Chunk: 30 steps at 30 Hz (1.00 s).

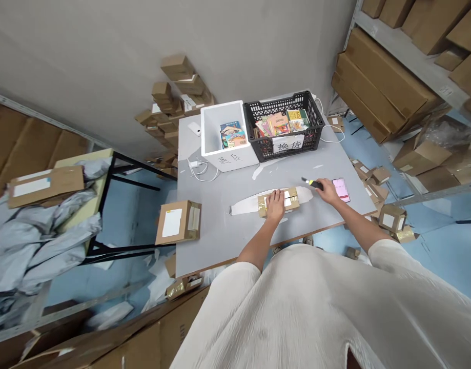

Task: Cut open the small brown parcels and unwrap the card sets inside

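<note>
A small taped cardboard box [292, 199] with a white label lies flat on the grey table. My left hand [275, 206] is laid over its top, the fingers bent across it and holding it down. In my right hand [328, 191] is a utility knife [315, 184] with a black and yellow handle. Its tip points left, a little above and to the right of the box, apart from it. Under the box stretches a long white worn patch or sheet [243, 206]; I cannot tell which. A phone with a lit pink screen [340, 189] lies just right of my right hand.
At the table's back stand a white foam box [235, 161] and a black plastic crate [320, 130], both holding books. A larger cardboard box [173, 223] sits at the left edge. White cables [204, 174] trail nearby. Cartons crowd the floor and shelves around the grey table [212, 241].
</note>
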Tool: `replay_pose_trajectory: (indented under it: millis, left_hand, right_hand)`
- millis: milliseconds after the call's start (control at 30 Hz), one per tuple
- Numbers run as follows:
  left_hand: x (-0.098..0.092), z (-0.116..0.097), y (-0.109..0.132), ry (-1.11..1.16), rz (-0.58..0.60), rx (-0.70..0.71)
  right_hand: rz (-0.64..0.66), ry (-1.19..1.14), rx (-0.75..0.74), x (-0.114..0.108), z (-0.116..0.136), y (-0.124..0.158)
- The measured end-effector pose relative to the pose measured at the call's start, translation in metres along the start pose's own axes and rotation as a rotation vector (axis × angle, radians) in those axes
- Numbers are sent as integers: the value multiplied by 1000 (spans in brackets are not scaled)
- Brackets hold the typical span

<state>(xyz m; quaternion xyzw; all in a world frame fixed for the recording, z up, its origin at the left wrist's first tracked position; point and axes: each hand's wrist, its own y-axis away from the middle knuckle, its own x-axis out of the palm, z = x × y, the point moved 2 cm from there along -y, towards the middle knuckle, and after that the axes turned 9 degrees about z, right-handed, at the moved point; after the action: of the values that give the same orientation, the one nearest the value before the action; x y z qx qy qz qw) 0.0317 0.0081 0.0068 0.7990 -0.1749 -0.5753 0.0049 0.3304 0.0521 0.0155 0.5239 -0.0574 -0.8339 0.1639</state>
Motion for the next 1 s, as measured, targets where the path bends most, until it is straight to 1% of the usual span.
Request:
replay_pose_trajectory:
  millis: [67,233,333,467,600,700,867,1000]
  left_hand:
    - [1,-1,0,-3,-2,-30]
    - [4,-4,1,-1,-6,-82]
    - [5,-5,3,4,-14,-103]
    - [7,-5,5,5,14,-130]
    - [10,-3,6,-13,42,-142]
    - [12,0,7,-33,47,-148]
    - [16,2,7,-17,22,-104]
    - [18,8,6,38,-35,-51]
  right_hand:
    - [-29,-59,113,4,-8,-7]
    - [38,-162,287,32,-13,-19]
    - [101,-160,383,51,-17,-21]
    - [127,-95,471,72,-30,-16]
    - [156,-63,497,90,-40,-8]
    - [157,-57,487,98,-41,-5]
    - [173,-10,473,98,-38,0]
    - [117,20,386,93,-26,5]
